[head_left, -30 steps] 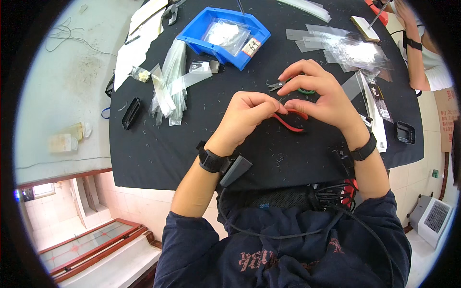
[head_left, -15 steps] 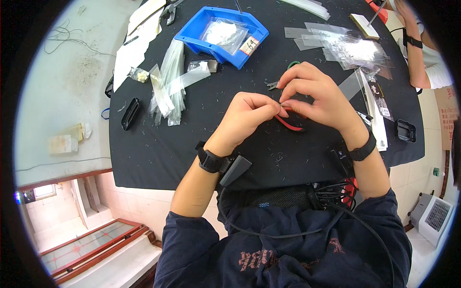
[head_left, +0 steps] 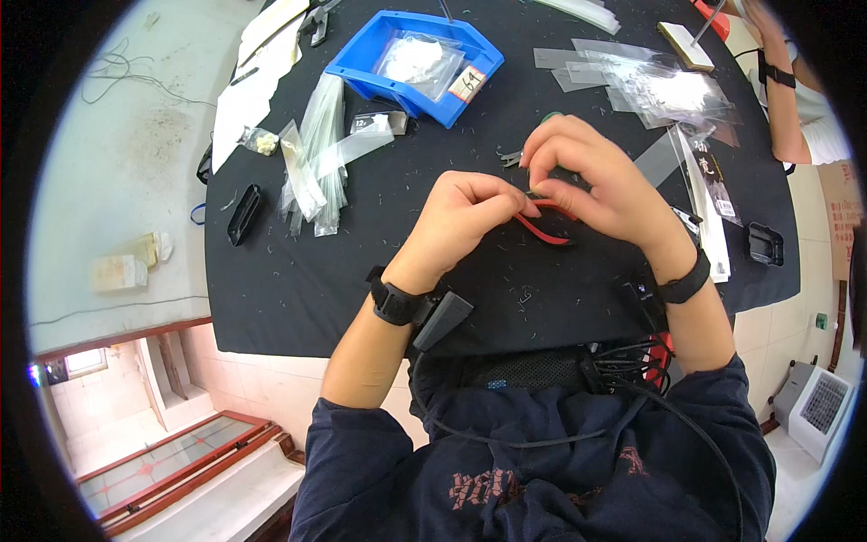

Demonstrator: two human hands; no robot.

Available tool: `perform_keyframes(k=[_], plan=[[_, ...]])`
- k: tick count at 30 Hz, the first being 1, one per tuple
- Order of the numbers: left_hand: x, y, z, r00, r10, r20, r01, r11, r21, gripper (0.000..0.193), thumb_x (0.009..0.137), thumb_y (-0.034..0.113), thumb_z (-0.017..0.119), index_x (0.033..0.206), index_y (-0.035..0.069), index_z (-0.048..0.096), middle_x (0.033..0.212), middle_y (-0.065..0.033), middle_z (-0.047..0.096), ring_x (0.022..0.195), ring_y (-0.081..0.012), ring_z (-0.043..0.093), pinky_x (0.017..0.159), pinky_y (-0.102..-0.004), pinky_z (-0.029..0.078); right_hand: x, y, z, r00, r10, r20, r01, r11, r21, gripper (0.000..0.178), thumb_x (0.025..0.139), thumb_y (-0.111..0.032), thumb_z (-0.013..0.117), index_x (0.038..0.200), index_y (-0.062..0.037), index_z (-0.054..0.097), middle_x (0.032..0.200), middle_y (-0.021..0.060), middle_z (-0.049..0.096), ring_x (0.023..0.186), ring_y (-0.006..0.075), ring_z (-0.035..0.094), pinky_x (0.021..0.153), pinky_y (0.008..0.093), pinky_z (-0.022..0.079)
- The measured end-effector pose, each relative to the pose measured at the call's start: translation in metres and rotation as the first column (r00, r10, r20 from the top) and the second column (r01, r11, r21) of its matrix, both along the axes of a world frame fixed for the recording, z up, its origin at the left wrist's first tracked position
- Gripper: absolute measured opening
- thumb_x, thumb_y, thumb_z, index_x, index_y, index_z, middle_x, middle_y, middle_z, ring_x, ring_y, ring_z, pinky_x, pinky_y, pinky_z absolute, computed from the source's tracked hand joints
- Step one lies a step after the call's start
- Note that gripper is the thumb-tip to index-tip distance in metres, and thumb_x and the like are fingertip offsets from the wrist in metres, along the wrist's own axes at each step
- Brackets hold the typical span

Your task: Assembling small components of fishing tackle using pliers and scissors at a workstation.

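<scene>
Over the middle of the black-covered table, my left hand (head_left: 470, 217) has its thumb and index finger pinched together. Facing it, my right hand (head_left: 591, 181) curls thumb and fingertips together just beside the left fingertips. Something thin and tiny seems to lie between the fingertips, too small to name. Red-handled pliers (head_left: 548, 238) show beneath the hands, their jaws hidden by the fingers. Just beyond, the metal jaws of a second pair of pliers (head_left: 511, 160) poke out, with a bit of green handle behind my right hand.
A blue bin (head_left: 366, 77) holding clear bags stands at the back. Clear plastic strips (head_left: 325, 154) lie left, and transparent sheets (head_left: 632, 86) lie back right. Black trays (head_left: 245, 215) sit toward both sides. Small clippings dot the black cloth (head_left: 361, 298). Another person's arm (head_left: 784, 108) shows far right.
My right fingertips have shifted slightly, opening a small gap from the left fingertips. My left hand stays nearly in place, and the red-handled pliers remain under the hands.
</scene>
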State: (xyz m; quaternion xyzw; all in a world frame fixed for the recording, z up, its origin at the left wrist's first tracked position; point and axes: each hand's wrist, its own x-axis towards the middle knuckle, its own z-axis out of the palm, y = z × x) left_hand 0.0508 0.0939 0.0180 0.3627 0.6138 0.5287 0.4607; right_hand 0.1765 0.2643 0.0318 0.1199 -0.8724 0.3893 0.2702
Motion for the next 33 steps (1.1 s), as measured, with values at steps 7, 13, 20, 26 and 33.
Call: perform_keyframes(k=[7, 13, 20, 26, 33], plan=[[-0.004, 0.0, 0.002, 0.957, 0.274, 0.094, -0.283, 0.954, 0.101, 0.021, 0.09, 0.014, 0.057, 0.087, -0.003, 0.07, 0.062, 0.0068, 0.05, 0.052, 0.0003, 0.034, 0.047, -0.0186, 0.024, 0.008, 0.002, 0.014, 0.962, -0.144, 0.233, 0.142, 0.99, 0.024, 0.028, 0.07, -0.026, 0.076, 0.072, -0.0065, 0.057, 0.08, 0.0067, 0.054, 0.076, 0.0253, 0.058, 0.066, 0.0324, 0.045], [-0.008, 0.001, 0.001, 0.903, 0.413, 0.117, -0.429, 0.88, 0.204, 0.021, 0.091, 0.012, 0.056, 0.091, -0.005, 0.068, 0.06, 0.009, 0.043, 0.05, 0.0011, 0.03, 0.045, -0.0183, 0.02, 0.014, -0.03, 0.001, 0.887, -0.188, 0.422, 0.125, 0.977, 0.172, 0.033, 0.057, -0.026, 0.082, 0.073, -0.0084, 0.059, 0.088, 0.0054, 0.054, 0.087, 0.0261, 0.058, 0.07, 0.0364, 0.049], [-0.008, 0.0, 0.001, 0.891, 0.441, 0.106, -0.454, 0.856, 0.249, 0.021, 0.091, 0.012, 0.057, 0.092, -0.006, 0.068, 0.062, 0.0084, 0.044, 0.051, 0.0011, 0.03, 0.045, -0.0182, 0.02, 0.018, -0.027, 0.003, 0.825, -0.256, 0.503, 0.229, 0.966, 0.116, 0.016, 0.066, -0.014, 0.07, 0.068, -0.0036, 0.059, 0.076, 0.0062, 0.056, 0.081, 0.0211, 0.057, 0.068, 0.0298, 0.046], [-0.011, -0.003, 0.002, 0.876, 0.472, 0.098, -0.478, 0.824, 0.302, 0.021, 0.092, 0.011, 0.057, 0.094, -0.007, 0.067, 0.063, 0.008, 0.045, 0.051, 0.0007, 0.031, 0.046, -0.0181, 0.021, 0.011, -0.008, 0.008, 0.798, 0.29, 0.528, 0.295, 0.575, -0.763, 0.01, 0.083, -0.019, 0.061, 0.085, -0.0093, 0.057, 0.079, -0.0055, 0.057, 0.071, 0.0025, 0.049, 0.058, 0.0187, 0.037], [-0.009, -0.004, 0.003, 0.87, 0.48, 0.113, -0.49, 0.815, 0.31, 0.017, 0.089, 0.007, 0.059, 0.09, -0.005, 0.071, 0.067, 0.0065, 0.055, 0.058, 0.0011, 0.038, 0.05, -0.0177, 0.026, 0.003, -0.007, -0.002, 0.925, 0.278, 0.26, 0.13, 0.411, -0.902, 0.012, 0.085, -0.021, 0.061, 0.089, -0.0113, 0.055, 0.084, -0.0057, 0.053, 0.074, 0.0027, 0.044, 0.063, 0.0201, 0.034]])
